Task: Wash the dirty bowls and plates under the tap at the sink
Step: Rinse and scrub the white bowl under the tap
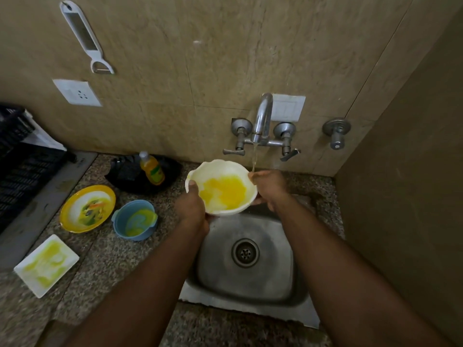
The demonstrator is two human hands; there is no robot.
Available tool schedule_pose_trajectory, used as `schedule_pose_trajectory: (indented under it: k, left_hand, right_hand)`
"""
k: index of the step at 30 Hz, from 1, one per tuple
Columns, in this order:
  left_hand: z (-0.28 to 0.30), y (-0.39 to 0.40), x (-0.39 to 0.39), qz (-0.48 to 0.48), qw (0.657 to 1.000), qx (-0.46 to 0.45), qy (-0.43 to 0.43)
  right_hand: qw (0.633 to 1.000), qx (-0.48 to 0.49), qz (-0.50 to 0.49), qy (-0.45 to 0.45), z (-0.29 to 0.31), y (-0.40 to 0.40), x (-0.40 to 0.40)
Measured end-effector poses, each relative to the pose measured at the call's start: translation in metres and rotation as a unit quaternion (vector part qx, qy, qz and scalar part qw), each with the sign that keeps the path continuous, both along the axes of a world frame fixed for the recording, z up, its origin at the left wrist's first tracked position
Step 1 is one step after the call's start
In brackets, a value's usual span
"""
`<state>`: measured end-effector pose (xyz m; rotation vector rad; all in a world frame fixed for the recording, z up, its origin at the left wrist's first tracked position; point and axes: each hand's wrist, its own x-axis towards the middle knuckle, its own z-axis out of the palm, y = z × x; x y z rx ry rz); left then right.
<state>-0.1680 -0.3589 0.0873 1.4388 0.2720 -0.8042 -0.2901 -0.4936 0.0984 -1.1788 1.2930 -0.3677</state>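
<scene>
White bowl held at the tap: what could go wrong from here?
1. The stream lands at the right hand, beside the white bowl, so it may splash onto the counter.
2. Yellow residue could spill as the left hand tips the bowl.

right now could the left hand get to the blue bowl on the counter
Probably not yet: the left hand is gripping the white bowl. The path to the blue bowl looks free once it lets go.
</scene>
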Motion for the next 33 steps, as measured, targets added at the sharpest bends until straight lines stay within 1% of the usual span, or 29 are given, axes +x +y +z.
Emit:
schedule_pose_trajectory:
  k: [1,3,4,5,7,8,9,11,12,13,15,16,17,18,20,21,22,23,25,26,27,29,30,31,33]
  left_hand:
    - [-0.002,-0.001,0.0,0.016,1.0,-0.003,-0.009]
    - [-0.002,-0.002,0.003,0.04,0.999,-0.004,-0.035]
    - [-0.003,-0.003,0.005,0.043,0.998,0.004,-0.05]
    - [-0.005,-0.004,0.005,0.038,0.997,0.014,-0.062]
    - [-0.007,-0.007,0.001,0.026,0.997,0.02,-0.066]
    - [-0.006,-0.009,-0.003,0.028,0.997,0.025,-0.069]
    - [-0.007,-0.011,-0.007,0.032,0.995,0.031,-0.085]
    - [-0.004,-0.014,-0.013,0.046,0.991,0.038,-0.118]
    - [-0.002,-0.015,-0.016,0.057,0.99,0.036,-0.121]
    - [-0.003,-0.015,-0.015,0.073,0.989,0.033,-0.121]
    - [-0.004,-0.014,-0.013,0.096,0.987,0.016,-0.125]
    - [-0.004,-0.014,-0.013,0.099,0.986,0.012,-0.132]
    - [-0.007,-0.013,-0.014,0.1,0.985,0.013,-0.14]
    - [-0.006,-0.012,-0.017,0.098,0.984,0.019,-0.149]
    - [-0.007,-0.013,-0.025,0.107,0.98,0.023,-0.167]
    - [-0.009,-0.014,-0.026,0.117,0.978,0.028,-0.171]
    - [-0.006,-0.013,-0.028,0.127,0.978,0.033,-0.164]
    - [-0.008,-0.014,-0.027,0.139,0.978,0.035,-0.152]
    - [-0.006,-0.013,-0.025,0.162,0.978,0.043,-0.123]
    - [-0.006,-0.013,-0.024,0.167,0.978,0.048,-0.117]
    - [-0.009,-0.013,-0.023,0.164,0.978,0.044,-0.123]
    - [-0.01,-0.012,-0.024,0.117,0.985,0.021,-0.122]
    - [-0.005,-0.01,-0.024,0.089,0.992,0.004,-0.091]
    - [-0.002,-0.01,-0.02,0.06,0.997,-0.016,-0.049]
    - [0.011,-0.005,-0.01,-0.007,0.994,-0.104,0.036]
  right_hand:
    - [0.999,0.026,0.002,-0.018,0.001,0.001,-0.001]
    - [0.994,0.08,0.038,-0.062,0.003,0.007,-0.003]
    - [0.993,0.083,0.049,-0.069,0.004,0.01,-0.003]
    - [0.995,0.058,0.052,-0.056,0.004,0.011,-0.003]
    - [0.996,-0.068,0.054,0.037,0.001,0.01,0.001]
    - [0.987,-0.129,0.045,0.086,-0.001,0.009,0.003]
    - [0.978,-0.171,0.031,0.115,-0.002,0.009,0.004]
    - [0.969,-0.204,0.024,0.135,-0.003,0.008,0.007]
    - [0.974,-0.189,0.038,0.119,0.0,0.011,0.007]
    - [0.984,-0.151,0.055,0.082,0.0,0.013,0.006]
    - [0.997,-0.028,0.07,-0.025,0.0,0.019,0.005]
    - [0.996,0.012,0.067,-0.061,0.0,0.022,0.003]
    - [0.996,0.016,0.061,-0.066,-0.001,0.025,0.001]
    - [0.998,-0.02,0.049,-0.026,-0.001,0.026,0.002]
    - [0.988,-0.137,0.021,0.071,-0.006,0.027,0.005]
    - [0.981,-0.175,0.002,0.081,-0.011,0.027,0.007]
    - [0.98,-0.187,-0.007,0.073,-0.01,0.031,0.009]
    - [0.984,-0.174,-0.002,0.046,-0.01,0.035,0.01]
    - [0.995,-0.094,0.017,-0.03,-0.018,0.044,0.014]
    - [0.996,-0.076,0.025,-0.043,-0.022,0.049,0.015]
    - [0.994,-0.098,0.023,-0.033,-0.027,0.051,0.016]
    - [0.984,-0.171,-0.004,0.047,-0.035,0.046,0.018]
    - [0.979,-0.188,-0.011,0.076,-0.035,0.043,0.018]
    - [0.978,-0.19,-0.009,0.084,-0.032,0.04,0.016]
    - [0.974,-0.206,0.022,0.096,-0.012,0.035,0.008]
